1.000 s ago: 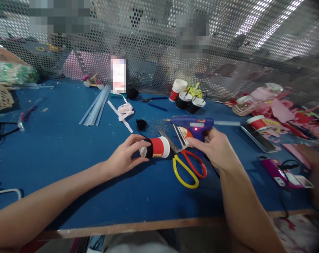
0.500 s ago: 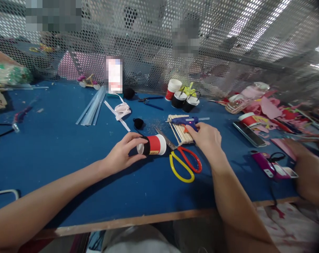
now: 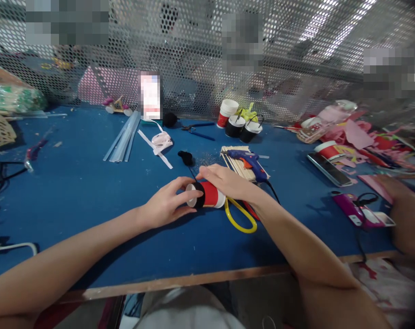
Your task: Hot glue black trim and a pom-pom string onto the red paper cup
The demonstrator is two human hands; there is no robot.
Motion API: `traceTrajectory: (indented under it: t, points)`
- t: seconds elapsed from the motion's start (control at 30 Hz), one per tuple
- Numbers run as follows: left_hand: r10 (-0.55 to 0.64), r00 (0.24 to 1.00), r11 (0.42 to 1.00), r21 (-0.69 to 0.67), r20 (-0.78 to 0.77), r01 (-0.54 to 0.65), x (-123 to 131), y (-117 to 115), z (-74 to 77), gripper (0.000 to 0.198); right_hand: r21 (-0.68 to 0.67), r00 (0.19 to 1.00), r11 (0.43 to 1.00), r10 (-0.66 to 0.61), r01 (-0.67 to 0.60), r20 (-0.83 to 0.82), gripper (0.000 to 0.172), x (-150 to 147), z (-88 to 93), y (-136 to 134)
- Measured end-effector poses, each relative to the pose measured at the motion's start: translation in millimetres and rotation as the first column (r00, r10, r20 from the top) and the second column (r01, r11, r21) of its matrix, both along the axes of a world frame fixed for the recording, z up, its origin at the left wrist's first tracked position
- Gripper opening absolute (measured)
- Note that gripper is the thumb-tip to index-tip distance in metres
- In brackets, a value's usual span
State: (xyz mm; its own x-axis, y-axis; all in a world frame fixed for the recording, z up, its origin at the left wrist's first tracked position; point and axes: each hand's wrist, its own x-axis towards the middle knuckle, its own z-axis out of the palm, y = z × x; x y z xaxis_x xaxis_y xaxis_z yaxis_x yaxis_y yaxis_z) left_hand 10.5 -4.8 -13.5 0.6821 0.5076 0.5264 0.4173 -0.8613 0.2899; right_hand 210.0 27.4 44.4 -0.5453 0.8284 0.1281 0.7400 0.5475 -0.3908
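Note:
A red and white paper cup (image 3: 212,195) lies on its side, black yarn wound round its left part. My left hand (image 3: 169,201) holds the cup's left end between thumb and fingers. Over the cup's upper right side is my right hand (image 3: 224,180), fingers extended and touching or just above it. A black strand runs up to a small ball of black yarn (image 3: 186,158). The blue glue gun (image 3: 250,161) rests on a mat of wooden sticks (image 3: 236,164). Yellow and red scissor handles (image 3: 243,222) show below my right wrist; the blades are hidden.
White ribbon (image 3: 162,141), clear glue sticks (image 3: 123,139) and pliers (image 3: 198,130) lie farther back. Black-wrapped cups (image 3: 251,131) stand before the mesh screen. At right are a phone (image 3: 328,169), a purple device (image 3: 349,208), pink scraps and another person's arm (image 3: 407,219).
My right hand has let go of the glue gun and moved left to the cup. The glue gun now lies on the stick mat. My left hand remains on the cup.

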Motion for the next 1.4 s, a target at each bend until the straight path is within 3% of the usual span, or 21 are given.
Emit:
traceTrajectory:
  t: [0.07, 0.13, 0.27, 0.4, 0.5, 0.6, 0.7, 0.77, 0.87, 1.13, 1.4]
  points:
    - [-0.005, 1.000, 1.000, 0.022, -0.024, 0.005, -0.4, -0.8, 0.8, 0.029, -0.257, 0.996, 0.964, 0.058, -0.075, -0.074, 0.051, -9.1, 3.7, 2.7]
    - [-0.008, 0.999, 0.999, 0.038, -0.032, 0.009, -0.7, -1.5, 1.4, 0.029, -0.386, 0.986, 0.917, 0.042, -0.103, -0.164, 0.042, -14.1, 7.2, 3.5]
    - [-0.024, 1.000, 1.000, 0.006, -0.014, 0.024, -0.9, -1.0, 2.2, 0.029, -0.370, 0.939, 0.929, -0.108, -0.021, -0.325, 0.023, -12.9, 10.1, 1.2]
    - [-0.001, 0.990, 0.980, -0.198, 0.144, 0.030, 0.2, 0.6, 1.5, 0.042, -0.304, 0.878, 0.951, -0.195, 0.060, -0.438, 0.022, -2.3, 6.5, -0.5]
    - [0.070, 0.967, 0.900, -0.433, 0.243, 0.044, 2.2, 0.6, 0.1, 0.051, -0.266, 0.824, 0.959, -0.228, 0.099, -0.518, 0.022, 4.4, 1.1, -0.1]
    - [0.142, 0.954, 0.787, -0.615, 0.265, 0.053, 4.2, -0.6, 0.1, 0.047, -0.249, 0.781, 0.960, -0.251, 0.127, -0.571, 0.022, 7.8, -4.5, 0.7]
    - [0.164, 0.948, 0.691, -0.718, 0.274, 0.088, 5.2, -2.2, 1.5, 0.044, -0.219, 0.776, 0.964, -0.253, 0.151, -0.578, 0.021, 9.2, -9.0, 1.7]
    - [0.146, 0.952, 0.661, -0.742, 0.270, 0.109, 5.1, -2.9, 1.9, 0.043, -0.202, 0.786, 0.967, -0.247, 0.159, -0.566, 0.021, 9.1, -11.7, 2.7]
    - [0.096, 0.958, 0.691, -0.711, 0.271, 0.132, 4.5, -3.2, 1.1, 0.043, -0.195, 0.813, 0.969, -0.236, 0.153, -0.532, 0.022, 7.6, -15.7, 4.1]
    - [-0.056, 0.962, 0.852, -0.490, 0.266, 0.185, 3.4, -2.5, 4.5, 0.041, -0.268, 0.895, 0.961, -0.183, 0.075, -0.407, 0.022, 3.9, -22.6, 1.5]
    - [-0.112, 0.979, 0.927, -0.337, 0.170, 0.165, 0.6, -2.9, 8.7, 0.038, -0.275, 0.959, 0.958, -0.154, 0.086, -0.236, 0.021, -2.2, -20.5, -5.4]
